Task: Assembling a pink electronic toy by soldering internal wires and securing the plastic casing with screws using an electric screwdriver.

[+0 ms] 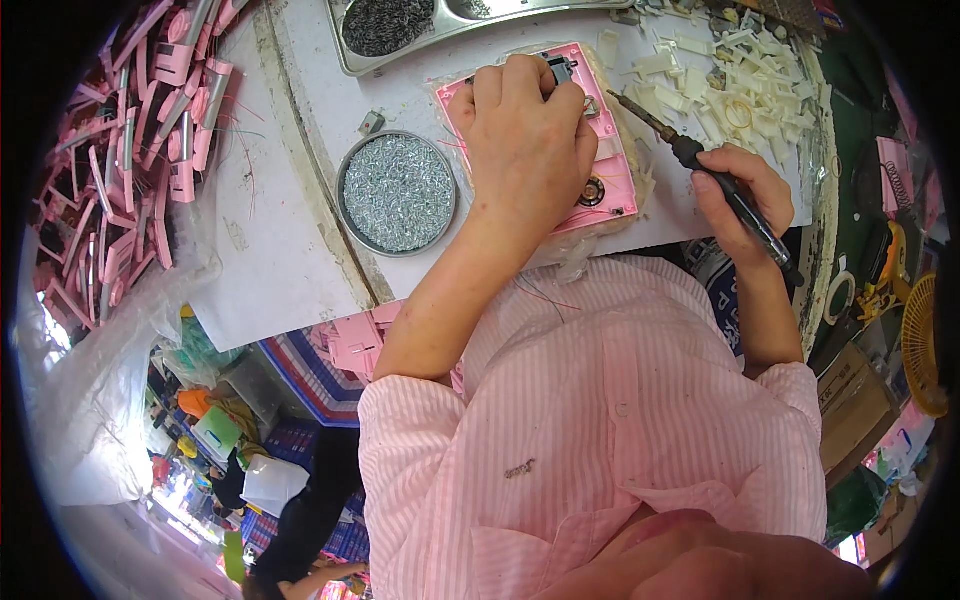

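A pink plastic casing (612,165) lies on the table in front of me, with a round black-rimmed part (592,191) and other small parts inside it. My left hand (525,135) lies over the casing, fingers bent down onto its far part; their tips are partly hidden. Beside those fingers sits a small grey-and-black part (562,69). In my right hand (745,195) is a soldering iron (735,195) with a black handle. Its narrow tip points to the far left and ends just off the casing's right edge, seemingly touching nothing.
Left of my forearm stands a round dish (398,193) full of small silvery metal pieces. A metal tray (480,28) with dark small parts is at the far edge. White plastic pieces (735,85) lie heaped at far right; pink wired assemblies (150,130) pile up at left. Another person (315,510) is lower left.
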A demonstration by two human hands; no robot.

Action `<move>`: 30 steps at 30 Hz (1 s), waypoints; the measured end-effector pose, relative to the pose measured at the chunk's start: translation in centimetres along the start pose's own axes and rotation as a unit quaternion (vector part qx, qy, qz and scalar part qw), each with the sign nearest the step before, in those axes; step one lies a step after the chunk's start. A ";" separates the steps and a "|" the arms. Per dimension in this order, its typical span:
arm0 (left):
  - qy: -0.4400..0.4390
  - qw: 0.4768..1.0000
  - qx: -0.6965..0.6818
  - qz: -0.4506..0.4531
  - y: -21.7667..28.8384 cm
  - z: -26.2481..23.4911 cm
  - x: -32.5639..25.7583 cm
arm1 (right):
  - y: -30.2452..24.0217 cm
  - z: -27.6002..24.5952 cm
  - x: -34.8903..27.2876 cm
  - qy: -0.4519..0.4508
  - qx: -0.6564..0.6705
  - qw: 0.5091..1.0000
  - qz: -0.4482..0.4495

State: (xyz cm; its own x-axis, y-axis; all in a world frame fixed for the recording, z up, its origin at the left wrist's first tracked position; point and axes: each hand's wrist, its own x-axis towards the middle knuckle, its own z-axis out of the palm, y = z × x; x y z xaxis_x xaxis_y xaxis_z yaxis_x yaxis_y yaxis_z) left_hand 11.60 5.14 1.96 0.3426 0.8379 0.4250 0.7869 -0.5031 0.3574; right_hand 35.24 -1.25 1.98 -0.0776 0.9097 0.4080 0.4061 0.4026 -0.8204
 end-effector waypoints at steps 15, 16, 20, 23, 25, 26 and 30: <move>-0.003 1.000 -0.005 -0.004 0.1 -0.1 0.0 | -0.1 0.3 0.0 -0.021 0.027 0.999 0.024; -0.001 1.000 -0.003 -0.004 0.1 0.0 -0.1 | -0.2 0.3 0.0 -0.021 0.025 0.999 0.022; 0.003 1.000 0.002 -0.002 0.1 -0.1 -0.1 | -0.4 0.2 0.0 -0.024 0.017 1.000 0.009; -0.002 1.000 -0.006 0.003 0.0 -0.3 -0.2 | -0.2 0.1 -0.2 -0.017 0.018 1.000 0.008; -0.004 1.000 -0.008 -0.014 -0.7 -2.3 0.1 | -0.1 -0.4 -0.2 -0.003 0.016 1.000 0.018; -0.006 1.000 -0.008 -0.022 -1.3 -3.6 0.0 | 0.0 -0.7 -0.4 0.009 0.015 0.999 0.028; -0.164 0.982 0.098 0.006 -4.8 -7.2 -1.8 | -0.2 -1.7 -0.5 0.035 -0.002 0.998 0.046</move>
State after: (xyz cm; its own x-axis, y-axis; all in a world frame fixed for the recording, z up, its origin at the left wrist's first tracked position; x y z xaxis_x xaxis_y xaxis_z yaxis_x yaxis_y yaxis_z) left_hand 3.56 4.52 5.47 0.4742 0.8714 0.1256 0.8543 -0.4899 0.1738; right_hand 36.75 -1.98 2.60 0.0250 0.9333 0.3581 0.4118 0.3168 -0.8544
